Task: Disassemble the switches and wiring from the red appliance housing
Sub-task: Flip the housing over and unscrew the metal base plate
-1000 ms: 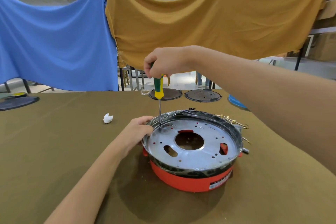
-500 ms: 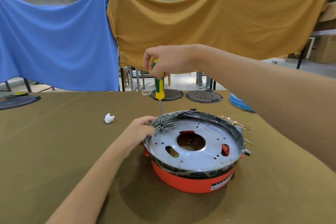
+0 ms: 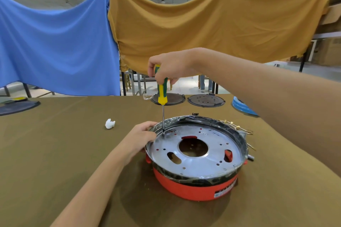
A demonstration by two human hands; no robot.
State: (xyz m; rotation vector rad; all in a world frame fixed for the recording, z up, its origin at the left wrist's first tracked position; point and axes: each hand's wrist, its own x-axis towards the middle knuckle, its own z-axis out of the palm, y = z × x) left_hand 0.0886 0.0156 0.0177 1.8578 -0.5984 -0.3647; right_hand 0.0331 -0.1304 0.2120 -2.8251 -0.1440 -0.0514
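Observation:
The red appliance housing (image 3: 191, 189) sits on the brown table, topped by a round silver metal plate (image 3: 199, 164) with a big centre hole and several small holes. My right hand (image 3: 169, 66) grips the green and yellow screwdriver (image 3: 161, 90) upright; its tip stands on the plate's far left edge. My left hand (image 3: 141, 137) holds the housing's left rim, fingers curled over the edge. Gold wire clips (image 3: 234, 126) stick out at the housing's far right side.
A crumpled white scrap (image 3: 110, 123) lies left of the housing. Two dark round plates (image 3: 206, 100) and a blue disc (image 3: 243, 108) lie at the table's far edge, a dark tray (image 3: 16, 106) at far left. Blue and mustard cloths hang behind.
My right hand has shifted its grip on the screwdriver handle, showing more of the handle's top. The tip stays on the same spot. My left hand has not moved.

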